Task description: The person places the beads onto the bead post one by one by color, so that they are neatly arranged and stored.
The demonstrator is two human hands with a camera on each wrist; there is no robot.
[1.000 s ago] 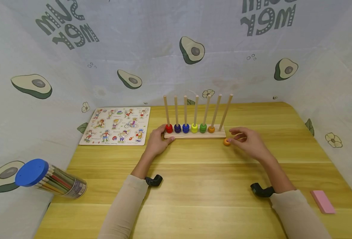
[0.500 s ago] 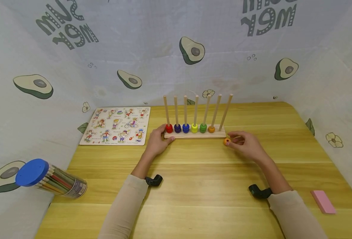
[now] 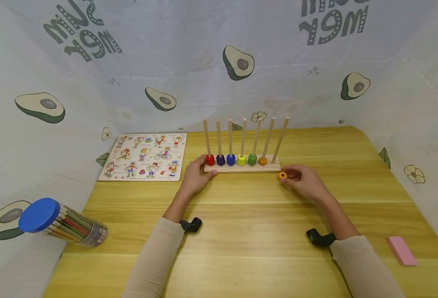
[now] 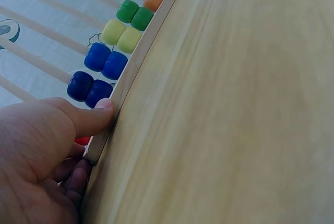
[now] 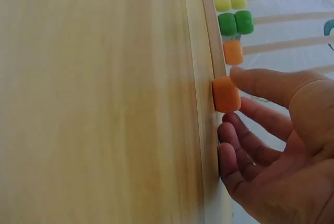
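Observation:
A wooden bead stacker (image 3: 241, 169) with several upright pegs stands toward the back of the table. Red, dark blue, blue, yellow and green beads sit in pairs on its pegs; one orange bead (image 3: 262, 161) is on the sixth peg, and the rightmost peg (image 3: 280, 140) is bare. My left hand (image 3: 196, 177) grips the left end of the base, thumb against the front edge. By the right front corner, my right hand (image 3: 308, 182) pinches a loose orange bead (image 5: 226, 96) between thumb and index finger, low at the tabletop. Its other fingers curl loosely behind.
A picture puzzle board (image 3: 144, 157) lies left of the stacker. A clear tub of pencils with a blue lid (image 3: 40, 215) is at the left edge. A pink block (image 3: 401, 251) lies at the right. Printed cloth (image 3: 204, 91) hangs behind the table.
My right hand has moved slightly left and closed in around the loose orange bead, which has turned so its hole shows more. My left hand stays on the base.

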